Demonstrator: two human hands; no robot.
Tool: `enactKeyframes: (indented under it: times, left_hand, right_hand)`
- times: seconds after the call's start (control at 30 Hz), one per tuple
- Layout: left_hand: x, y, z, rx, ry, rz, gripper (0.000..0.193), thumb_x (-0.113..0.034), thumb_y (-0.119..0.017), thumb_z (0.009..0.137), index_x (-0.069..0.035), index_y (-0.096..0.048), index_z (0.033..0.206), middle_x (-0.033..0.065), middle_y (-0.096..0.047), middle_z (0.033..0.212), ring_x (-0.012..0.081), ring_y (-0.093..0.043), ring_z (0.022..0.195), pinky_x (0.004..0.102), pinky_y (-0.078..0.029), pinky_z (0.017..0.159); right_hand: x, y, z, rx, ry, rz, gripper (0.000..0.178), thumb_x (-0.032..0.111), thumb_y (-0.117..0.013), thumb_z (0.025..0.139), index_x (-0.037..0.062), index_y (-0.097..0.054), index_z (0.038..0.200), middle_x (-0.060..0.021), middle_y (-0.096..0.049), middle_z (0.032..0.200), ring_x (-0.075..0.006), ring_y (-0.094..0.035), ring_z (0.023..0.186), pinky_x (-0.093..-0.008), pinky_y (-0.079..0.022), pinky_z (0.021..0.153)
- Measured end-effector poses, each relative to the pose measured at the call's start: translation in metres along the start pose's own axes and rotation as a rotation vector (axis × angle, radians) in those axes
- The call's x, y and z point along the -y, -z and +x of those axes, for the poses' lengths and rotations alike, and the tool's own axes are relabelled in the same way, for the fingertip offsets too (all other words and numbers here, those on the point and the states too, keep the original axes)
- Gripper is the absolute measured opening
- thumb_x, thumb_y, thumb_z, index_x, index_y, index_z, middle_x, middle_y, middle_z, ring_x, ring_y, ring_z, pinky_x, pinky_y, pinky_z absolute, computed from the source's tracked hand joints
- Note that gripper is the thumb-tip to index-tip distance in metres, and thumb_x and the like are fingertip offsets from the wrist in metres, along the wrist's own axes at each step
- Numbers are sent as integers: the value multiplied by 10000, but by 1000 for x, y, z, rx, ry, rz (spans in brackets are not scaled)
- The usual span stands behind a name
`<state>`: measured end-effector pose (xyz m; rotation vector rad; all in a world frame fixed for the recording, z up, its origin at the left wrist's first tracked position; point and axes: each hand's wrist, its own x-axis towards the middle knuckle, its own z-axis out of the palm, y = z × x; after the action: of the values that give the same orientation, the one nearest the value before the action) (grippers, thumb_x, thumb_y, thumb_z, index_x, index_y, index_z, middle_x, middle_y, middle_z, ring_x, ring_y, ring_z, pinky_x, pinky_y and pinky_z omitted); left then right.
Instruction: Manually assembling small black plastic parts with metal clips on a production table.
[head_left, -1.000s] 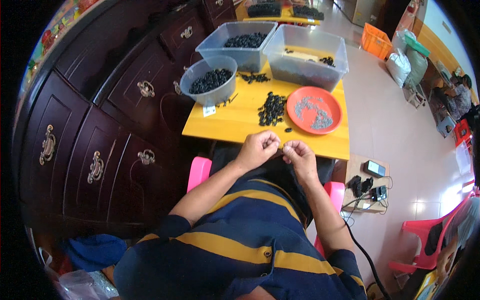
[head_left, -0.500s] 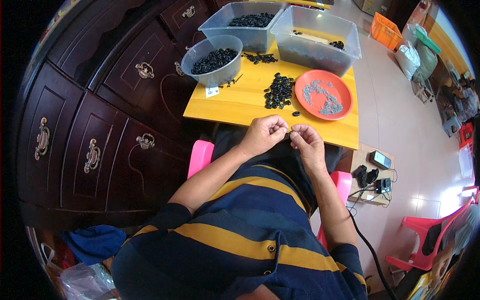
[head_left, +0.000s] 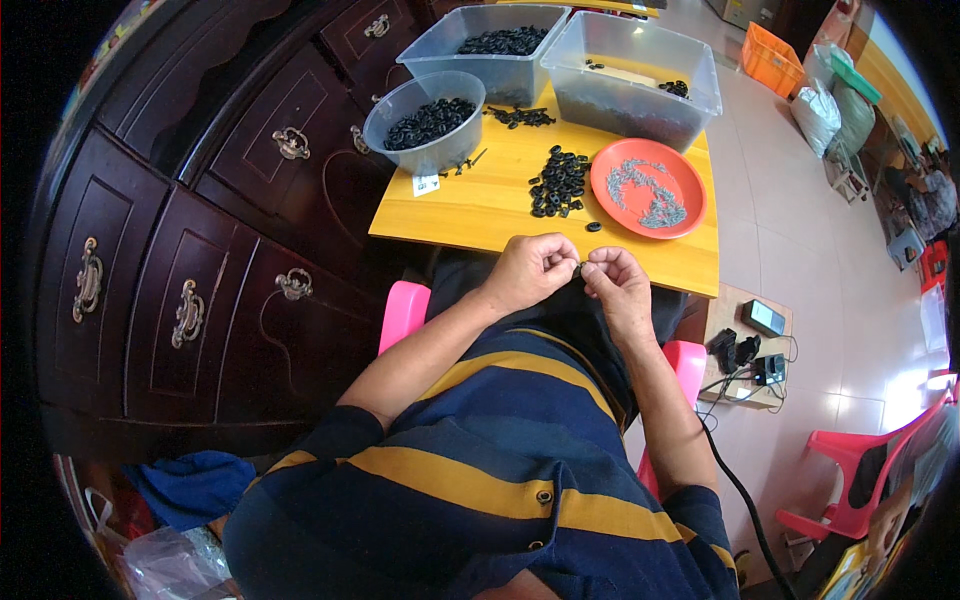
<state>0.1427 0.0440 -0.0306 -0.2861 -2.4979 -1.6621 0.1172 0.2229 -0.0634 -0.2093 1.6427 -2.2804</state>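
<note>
My left hand [head_left: 535, 270] and my right hand [head_left: 617, 283] meet just off the near edge of the yellow table [head_left: 460, 218], above my lap. Between their fingertips is a small black oval part [head_left: 578, 271], mostly covered by the fingers. Both hands are closed in a pinch on it. Just beyond them on the table lies a single black oval piece [head_left: 593, 227]. Farther back sits a loose pile of similar black oval pieces [head_left: 560, 183]. To its right, a red-orange plate [head_left: 694, 205] holds many small grey slivers, too fine to name.
At the back stand a round clear tub [head_left: 375, 138] of black pieces and two clear bins [head_left: 525, 82] [head_left: 640, 115]. Thin black parts [head_left: 522, 117] lie between them. Dark drawers [head_left: 190, 300] line the left. A wooden stool [head_left: 725, 310] with small devices is at right.
My fingertips have shifted slightly around the small black part. The view has moved a little; the things on the table stay as they were.
</note>
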Motion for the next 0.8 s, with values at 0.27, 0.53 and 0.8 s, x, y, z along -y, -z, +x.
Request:
enactKeyframes:
  times: [0.27, 0.53, 0.8]
  left_hand:
    - [9, 4, 4, 16, 5, -48, 56, -48, -657, 892, 6, -671, 893, -12, -635, 691, 23, -545, 619, 226, -465, 569]
    - [57, 59, 20, -243, -1, 277, 65, -64, -637, 870, -14, -654, 908, 76, -654, 670, 117, -592, 559, 298, -471, 552]
    - [66, 78, 53, -167, -45, 549, 126, -134, -621, 873, -29, -662, 929, 171, -689, 766, 317, -686, 700, 399, -526, 646]
  right_hand:
    - [-5, -1, 3, -29, 30, -11, 157, 33, -686, 916, 63, -598, 1042, 16, -636, 847, -64, -570, 682, -196, -454, 625]
    - [-1, 1, 2, -81, 14, 43, 155, 26, -670, 922, 68, -592, 1049, 24, -626, 848, -61, -553, 670, -196, -437, 608]
    - [1, 0, 1, -79, -1, 57, 152, 30, -671, 923, 69, -592, 1047, 31, -615, 848, -56, -547, 665, -193, -432, 608]
